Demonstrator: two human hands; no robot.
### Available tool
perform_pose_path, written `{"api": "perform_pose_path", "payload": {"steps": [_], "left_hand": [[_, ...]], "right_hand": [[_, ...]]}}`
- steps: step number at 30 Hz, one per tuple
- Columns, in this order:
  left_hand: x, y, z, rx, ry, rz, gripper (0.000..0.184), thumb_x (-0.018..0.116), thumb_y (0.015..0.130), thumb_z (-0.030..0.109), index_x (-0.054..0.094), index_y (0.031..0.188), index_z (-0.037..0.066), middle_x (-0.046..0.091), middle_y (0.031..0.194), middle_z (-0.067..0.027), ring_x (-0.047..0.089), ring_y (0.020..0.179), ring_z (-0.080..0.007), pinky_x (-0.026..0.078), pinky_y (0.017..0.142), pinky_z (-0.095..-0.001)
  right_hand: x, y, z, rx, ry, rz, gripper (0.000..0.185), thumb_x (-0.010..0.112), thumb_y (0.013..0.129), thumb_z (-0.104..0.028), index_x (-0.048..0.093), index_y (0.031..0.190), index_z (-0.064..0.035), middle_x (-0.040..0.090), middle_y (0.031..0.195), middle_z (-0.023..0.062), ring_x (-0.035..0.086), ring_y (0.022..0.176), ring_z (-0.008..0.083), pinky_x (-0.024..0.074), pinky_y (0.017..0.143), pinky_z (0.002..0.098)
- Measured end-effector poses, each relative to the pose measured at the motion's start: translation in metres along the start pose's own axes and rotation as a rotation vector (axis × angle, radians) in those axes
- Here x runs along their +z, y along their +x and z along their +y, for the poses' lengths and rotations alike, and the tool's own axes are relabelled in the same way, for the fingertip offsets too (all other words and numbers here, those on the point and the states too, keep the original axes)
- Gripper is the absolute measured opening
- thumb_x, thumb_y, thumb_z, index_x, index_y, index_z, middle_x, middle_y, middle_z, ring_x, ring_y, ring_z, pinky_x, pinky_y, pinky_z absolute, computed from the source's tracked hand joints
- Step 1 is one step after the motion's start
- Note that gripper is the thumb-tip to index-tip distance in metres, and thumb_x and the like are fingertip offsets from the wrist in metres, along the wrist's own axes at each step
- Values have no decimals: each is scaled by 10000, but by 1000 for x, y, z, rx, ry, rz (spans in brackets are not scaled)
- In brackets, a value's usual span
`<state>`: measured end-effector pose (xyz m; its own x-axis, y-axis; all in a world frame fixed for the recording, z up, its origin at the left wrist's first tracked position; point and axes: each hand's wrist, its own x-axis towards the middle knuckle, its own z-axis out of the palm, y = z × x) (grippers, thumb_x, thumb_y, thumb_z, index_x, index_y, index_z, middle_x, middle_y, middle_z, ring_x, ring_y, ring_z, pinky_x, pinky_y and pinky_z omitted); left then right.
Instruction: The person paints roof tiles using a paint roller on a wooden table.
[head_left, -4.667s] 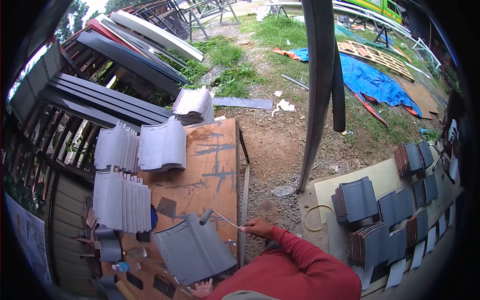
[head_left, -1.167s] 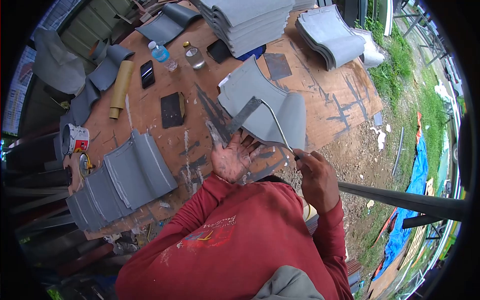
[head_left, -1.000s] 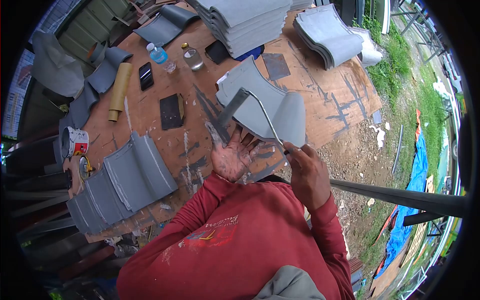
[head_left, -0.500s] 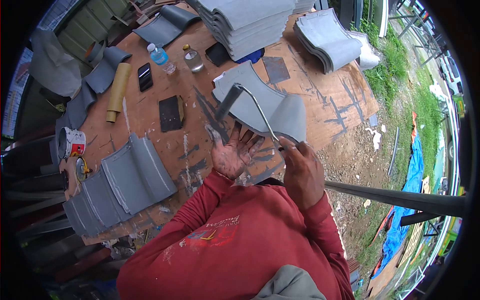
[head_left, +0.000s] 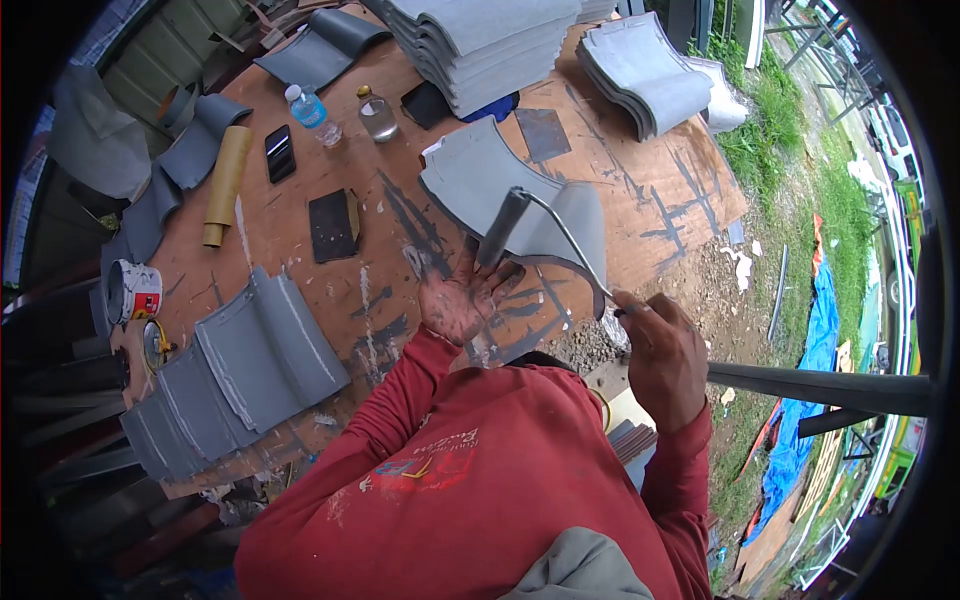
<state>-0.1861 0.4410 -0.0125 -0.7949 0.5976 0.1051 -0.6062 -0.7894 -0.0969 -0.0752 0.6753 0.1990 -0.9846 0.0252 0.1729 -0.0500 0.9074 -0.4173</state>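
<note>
My right hand [head_left: 665, 355] is closed round the handle of a small paint roller [head_left: 503, 228], whose grey sleeve hangs over my left palm and the tile's near edge. Palm up and smudged with grey, my left hand [head_left: 462, 303] has its fingers spread by the underside of that edge; whether the fingertips touch it is hard to see. The curved grey tile [head_left: 490, 175] lies tilted on the wooden table [head_left: 290, 235]. At the left sit several overlapping grey tiles [head_left: 260, 345].
Around the table stand a tall tile stack [head_left: 490, 55], another stack [head_left: 650, 75], a water bottle [head_left: 313, 115], a glass bottle [head_left: 376, 115], a phone [head_left: 280, 153], a cardboard tube [head_left: 228, 185], a dark block [head_left: 334, 226] and a paint can [head_left: 135, 290]. A metal post [head_left: 820, 388] crosses the right side.
The view has turned from the yard down to the table. Lately the roller sleeve has swung over my left palm, and my right hand has moved right. My left hand stays palm up.
</note>
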Motion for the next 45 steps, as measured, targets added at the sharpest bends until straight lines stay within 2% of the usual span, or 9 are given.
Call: {"api": "perform_pose_path", "payload": {"steps": [7,11,17,22,25,33,35,41,45], "left_hand": [[-1,3,0,-73,-74,-76,942,286,918,855,495,1527,168,376,1609,-232,260,1529,-430,287,1206,-532],[0,-1,-3,-110,-172,-110,940,304,911,860,502,1522,173,383,1606,-224,276,1516,-442,278,1219,-546],[18,-2,-18,-42,39,155,911,324,923,838,494,1527,178,356,1612,-239,275,1503,-474,191,1263,-580],[20,-6,-17,-113,-106,-99,929,310,939,817,487,1520,115,354,1605,-269,259,1516,-449,187,1258,-571],[5,-12,-4,-1,8,178,906,329,924,836,516,1506,168,417,1564,-271,284,1498,-467,169,1262,-591],[5,-16,8,-33,85,102,916,322,926,836,554,1467,135,399,1573,-275,289,1494,-456,172,1259,-588],[6,-14,10,-56,82,88,919,310,936,827,574,1443,108,390,1577,-276,300,1484,-465,185,1254,-597],[24,-6,13,-30,145,127,927,301,921,852,495,1525,176,360,1592,-281,265,1502,-478,181,1253,-610],[18,-1,23,-58,139,-1,988,276,889,878,335,1612,208,296,1628,-263,232,1514,-488,190,1245,-620]], "right_hand": [[22,17,-14,-111,41,127,265,669,916,-55,746,1162,-118,593,819,111,598,733,322,458,641,437],[-18,-22,17,42,-34,-30,277,633,909,-73,754,1155,-119,614,814,93,637,786,313,495,675,426],[-38,-51,40,125,-62,-32,231,647,901,-91,768,1097,-100,600,794,98,629,768,308,480,667,434],[-12,-45,36,74,14,-3,203,667,893,-89,776,1063,-113,581,793,98,626,785,317,482,677,439],[-22,-58,41,143,-9,-22,209,665,894,-85,776,1068,-112,596,809,102,628,789,320,484,679,437],[-35,-82,63,184,-24,-55,237,691,890,-66,774,1111,-85,636,845,111,635,749,296,489,684,412],[-13,-70,47,88,-39,7,214,669,910,-112,784,1086,-150,620,818,90,635,755,302,499,670,412],[0,-89,65,213,141,23,209,701,906,-119,777,1099,-143,616,822,101,620,731,326,486,650,421],[18,-148,92,305,302,64,278,706,888,-3,761,1153,-65,655,867,102,646,764,248,497,684,353]]}}
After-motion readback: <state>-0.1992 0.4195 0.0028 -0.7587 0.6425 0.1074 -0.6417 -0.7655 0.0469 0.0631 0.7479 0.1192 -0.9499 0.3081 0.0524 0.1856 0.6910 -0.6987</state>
